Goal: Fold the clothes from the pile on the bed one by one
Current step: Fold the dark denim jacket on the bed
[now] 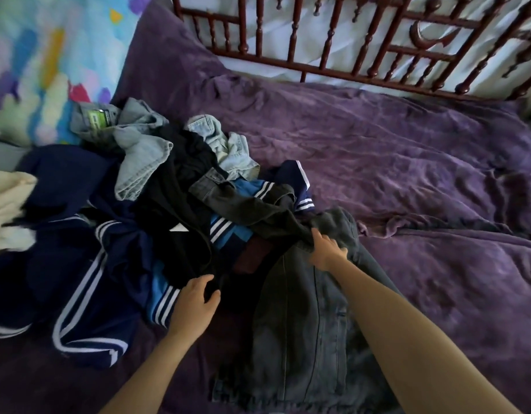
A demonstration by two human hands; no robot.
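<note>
Your right hand [327,249] fingers pinch the dark jacket [300,318]; left hand [195,303] fingers, seemingly spread, should pin the pile [156,186] beside it.

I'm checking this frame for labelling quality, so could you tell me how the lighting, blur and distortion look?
Head view: dim, soft light, no glare; the dark denim jacket and black clothes in the pile lose detail. The cream garment at the left edge is smeared with blur; the colourful pillow is soft. Wide-angle distortion bends the headboard. Both the left hand and right hand are fairly sharp.
</note>
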